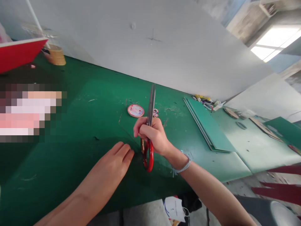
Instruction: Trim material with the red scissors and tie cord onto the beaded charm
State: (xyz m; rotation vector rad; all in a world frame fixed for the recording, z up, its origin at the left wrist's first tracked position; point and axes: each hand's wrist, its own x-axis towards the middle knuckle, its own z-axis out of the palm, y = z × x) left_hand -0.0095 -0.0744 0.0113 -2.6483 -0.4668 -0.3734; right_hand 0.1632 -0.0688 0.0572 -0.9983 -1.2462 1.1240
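Note:
My right hand is closed round the red handles of a pair of scissors, whose grey blades point away from me over the green table. My left hand lies flat on the table just left of the handles, fingers stretched out together and holding nothing. A small round pink-rimmed sticker lies on the table beyond my right hand, with a tiny patterned piece beside the blades. A pale bracelet circles my right wrist.
A stack of green sheets lies to the right, with small bottles and clutter behind it. A woven basket and a red board stand at the far left. A white wall runs along the back edge.

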